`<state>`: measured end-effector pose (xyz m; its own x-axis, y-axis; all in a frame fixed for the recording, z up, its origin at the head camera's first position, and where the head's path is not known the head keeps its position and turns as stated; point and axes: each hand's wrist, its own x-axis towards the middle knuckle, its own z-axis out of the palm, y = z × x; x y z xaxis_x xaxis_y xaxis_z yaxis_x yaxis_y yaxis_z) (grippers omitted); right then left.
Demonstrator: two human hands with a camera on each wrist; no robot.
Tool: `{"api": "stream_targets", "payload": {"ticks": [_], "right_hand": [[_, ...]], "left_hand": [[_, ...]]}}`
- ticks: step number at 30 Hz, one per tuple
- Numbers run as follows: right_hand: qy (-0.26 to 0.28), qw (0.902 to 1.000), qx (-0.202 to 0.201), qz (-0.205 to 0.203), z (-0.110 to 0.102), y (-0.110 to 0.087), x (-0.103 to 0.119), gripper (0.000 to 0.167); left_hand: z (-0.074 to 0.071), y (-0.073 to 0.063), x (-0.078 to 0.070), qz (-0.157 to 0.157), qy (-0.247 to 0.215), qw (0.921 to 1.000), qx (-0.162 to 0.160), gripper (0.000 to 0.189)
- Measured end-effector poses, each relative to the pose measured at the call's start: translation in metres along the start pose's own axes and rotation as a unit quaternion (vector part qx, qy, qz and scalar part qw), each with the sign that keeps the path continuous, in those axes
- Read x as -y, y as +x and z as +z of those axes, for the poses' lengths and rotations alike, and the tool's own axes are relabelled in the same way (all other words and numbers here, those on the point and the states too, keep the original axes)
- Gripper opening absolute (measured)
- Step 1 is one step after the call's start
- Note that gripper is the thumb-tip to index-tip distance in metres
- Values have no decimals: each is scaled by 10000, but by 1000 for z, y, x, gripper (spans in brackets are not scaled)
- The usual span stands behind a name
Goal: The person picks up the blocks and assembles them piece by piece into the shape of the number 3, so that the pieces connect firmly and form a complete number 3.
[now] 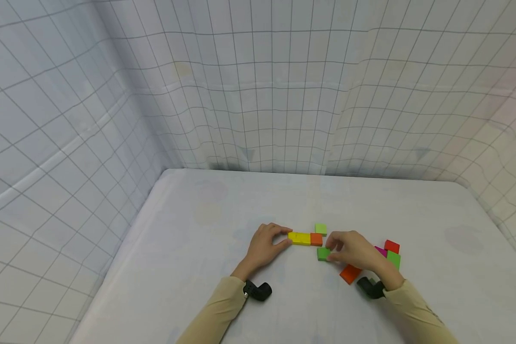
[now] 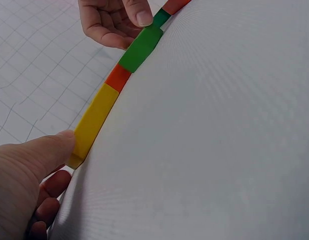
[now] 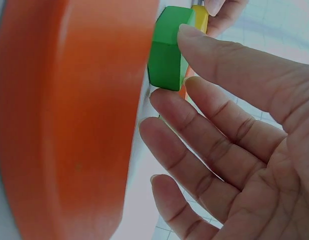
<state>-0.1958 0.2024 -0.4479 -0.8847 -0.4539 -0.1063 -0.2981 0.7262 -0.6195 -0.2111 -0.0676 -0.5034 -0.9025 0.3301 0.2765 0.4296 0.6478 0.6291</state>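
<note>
My left hand (image 1: 264,244) holds the left end of a yellow block (image 1: 299,238) between thumb and index finger. In the left wrist view the thumb lies against the side of that yellow block (image 2: 96,120). An orange block (image 1: 316,239) adjoins its right end. To the right, my right hand (image 1: 354,249) pinches a green block (image 1: 322,254) just below the orange one. The right wrist view has the thumb on this green block (image 3: 167,55), the other fingers spread beneath. A light green block (image 1: 320,229) lies above the orange one.
Near the right wrist lie another orange block (image 1: 350,274), a red block (image 1: 392,246), a magenta block (image 1: 381,251) and a green block (image 1: 393,259), some partly hidden by the arm. A grid-patterned curtain (image 1: 284,95) rises behind the white table (image 1: 189,215).
</note>
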Motion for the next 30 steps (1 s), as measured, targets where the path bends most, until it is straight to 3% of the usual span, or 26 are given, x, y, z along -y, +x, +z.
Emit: {"api": "stream_targets", "payload": {"ticks": [30], "right_hand": [[-19,10000,-68,-40,1,5,2,20]], "left_hand": [[1,0,2,-64,46,10000,30,29]]}}
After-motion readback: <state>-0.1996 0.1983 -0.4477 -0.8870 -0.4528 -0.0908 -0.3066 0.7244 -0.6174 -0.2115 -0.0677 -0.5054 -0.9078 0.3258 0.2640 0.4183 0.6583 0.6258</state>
